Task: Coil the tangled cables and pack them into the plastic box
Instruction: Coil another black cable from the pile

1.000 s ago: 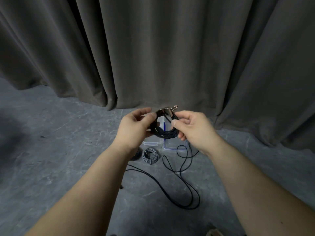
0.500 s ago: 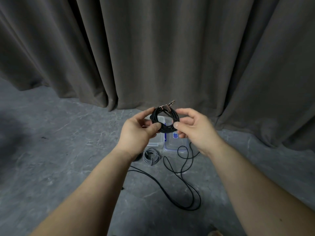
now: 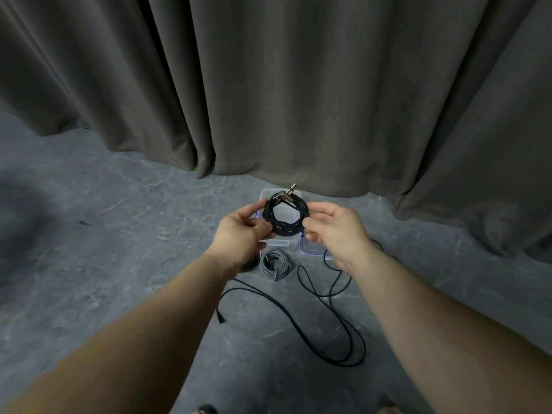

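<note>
Grey stone-look floor (image 3: 119,264), dark curtain (image 3: 268,85) behind. Grey coiled cable (image 3: 275,264) and a loose black cable (image 3: 328,333) lie on the floor near the clear plastic box (image 3: 279,242); lid (image 3: 312,251) just beside it, partly hidden by the wrists. Left hand (image 3: 239,234) and right hand (image 3: 334,227) each pinch one side of the black coil (image 3: 285,215), held above the box. Versus 0.5 s ago: coil rounder, plug (image 3: 288,192) still at top.

coil (image 3: 285,216): lowered slightly from 1.0 s ago | both hands: farther forward, over box (image 3: 279,242)
</note>
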A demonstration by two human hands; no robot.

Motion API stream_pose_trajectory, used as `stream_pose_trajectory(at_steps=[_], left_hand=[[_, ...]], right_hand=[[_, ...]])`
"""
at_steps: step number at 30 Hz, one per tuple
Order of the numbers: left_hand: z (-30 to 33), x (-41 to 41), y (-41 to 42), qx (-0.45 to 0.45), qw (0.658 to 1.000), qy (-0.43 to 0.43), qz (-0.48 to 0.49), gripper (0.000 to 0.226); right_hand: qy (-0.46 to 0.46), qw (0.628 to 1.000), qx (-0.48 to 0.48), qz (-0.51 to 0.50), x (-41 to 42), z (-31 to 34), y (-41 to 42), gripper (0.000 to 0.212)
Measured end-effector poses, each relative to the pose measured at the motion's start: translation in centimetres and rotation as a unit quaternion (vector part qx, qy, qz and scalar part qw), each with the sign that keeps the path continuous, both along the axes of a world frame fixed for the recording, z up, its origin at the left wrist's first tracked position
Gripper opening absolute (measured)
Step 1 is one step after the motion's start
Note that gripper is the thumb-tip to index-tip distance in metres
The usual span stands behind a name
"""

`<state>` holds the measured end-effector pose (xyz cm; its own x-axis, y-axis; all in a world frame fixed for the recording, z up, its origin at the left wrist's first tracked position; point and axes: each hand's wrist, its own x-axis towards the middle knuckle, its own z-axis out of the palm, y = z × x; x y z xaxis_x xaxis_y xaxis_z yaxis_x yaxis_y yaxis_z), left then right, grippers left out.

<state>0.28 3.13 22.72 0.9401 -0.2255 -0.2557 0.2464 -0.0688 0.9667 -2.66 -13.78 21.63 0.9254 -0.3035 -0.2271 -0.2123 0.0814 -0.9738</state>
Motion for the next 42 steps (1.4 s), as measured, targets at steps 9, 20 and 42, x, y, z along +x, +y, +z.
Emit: stream_pose_trajectory(at_steps=[9,20,42], left_hand=[[-13.6,6.9,-0.6,0.011,0.994,0.083,0.067,0.019],[-29.3,10.7,-2.5,0.025,0.984,0.166,0.067,0.035],[-34.9,9.8,-1.3,0.181,0.98,0.078,-0.012,0.065]], right_hand=[[0.087,0.996,-0.03,-0.011,7.1,-13.0,0.9,0.024],[0.163,0.985,-0.053,-0.012,12.6,-29.9,-0.5,0.028],[0.153,0.956,-0.249,-0.034,12.2,-35.9,0.7,0.032]])
